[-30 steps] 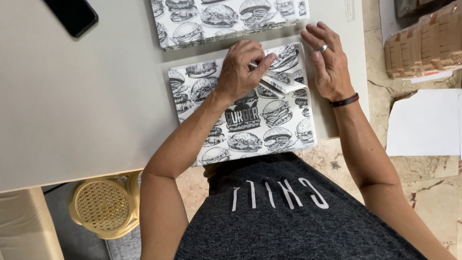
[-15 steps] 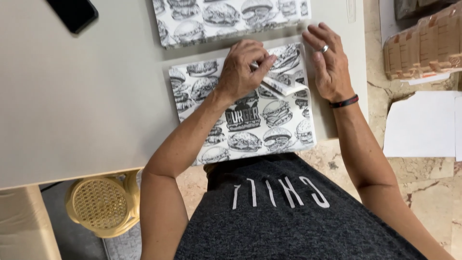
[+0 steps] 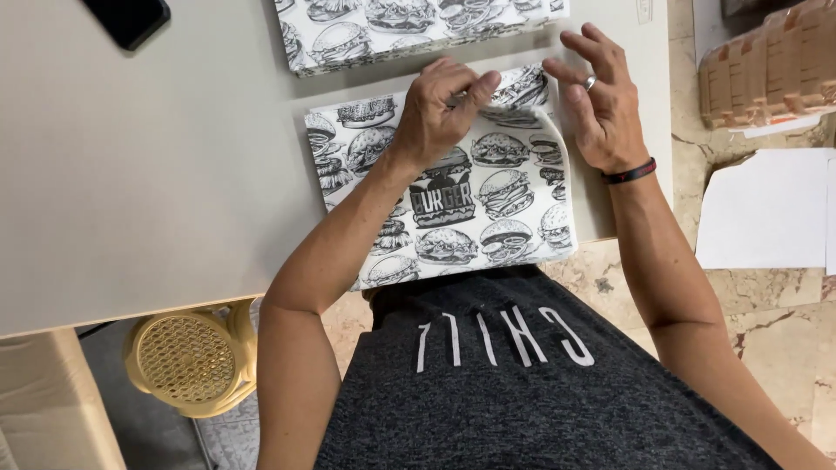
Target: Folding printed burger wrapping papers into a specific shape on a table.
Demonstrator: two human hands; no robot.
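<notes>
I had the burger-print sheet [image 3: 453, 209] lying flat at the near edge of the grey table [image 3: 157, 174], its bottom edge hanging over toward my shirt; the far right corner, at abt 1 o'clock on the sheet, was the part being worked. My left hand [image 3: 440, 113] sat on the sheet's top edge at 12 o'clock, fingers and thumb pinched shut on a small folded flap [image 3: 522, 87]; my right hand [image 3: 601, 109] hovered at 2 o'clock w/ fingers spread apart, fingertips just touching the flap's edge, gripping nothing; I judged the step as mid-fold, the corner flap turned up but not yet creased flat. The next move, as I read it, called for the right hand to press along the fold while the left kept the pinch steady; care needed so the sheet didn't skew or slide off the table edge. A second printed stack [image 3: 418, 26] lay at 12 o'clock beyond, apart from the sheet; a black phone [image 3: 126, 19] at 10 o'clock; brown cardboard trays [image 3: 766, 74] at 2 o'clock; yellow stool [image 3: 187, 357] at 8 o'clock below the table.
</notes>
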